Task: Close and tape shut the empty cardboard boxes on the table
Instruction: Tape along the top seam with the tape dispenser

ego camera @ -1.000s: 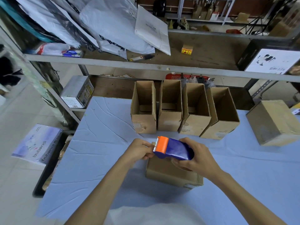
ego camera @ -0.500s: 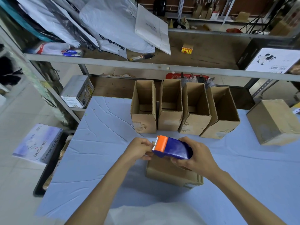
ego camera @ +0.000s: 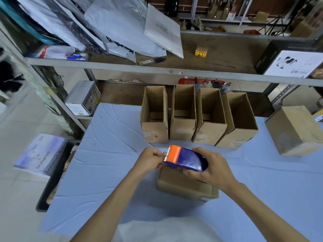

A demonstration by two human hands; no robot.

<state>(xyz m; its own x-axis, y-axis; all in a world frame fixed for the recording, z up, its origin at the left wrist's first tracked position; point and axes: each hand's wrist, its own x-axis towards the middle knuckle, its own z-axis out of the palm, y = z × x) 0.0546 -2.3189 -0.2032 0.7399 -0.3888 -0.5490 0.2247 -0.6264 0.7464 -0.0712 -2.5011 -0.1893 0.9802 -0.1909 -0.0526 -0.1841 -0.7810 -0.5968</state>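
A closed cardboard box lies on the blue table just in front of me. Above it my right hand grips a blue tape dispenser with an orange toothed head. My left hand is at the dispenser's toothed end, fingers curled as if pinching the tape end; the tape itself is too thin to see. Several open, empty cardboard boxes stand in a row at the table's far edge.
A closed brown box sits at the table's right. A metal shelf rail crosses above the open boxes, with mailer bags and a utility knife on it. White printed boxes lie on the floor at left.
Both hands and the tape dispenser have drifted slightly away from me, toward the row of open boxes. The grips look the same.
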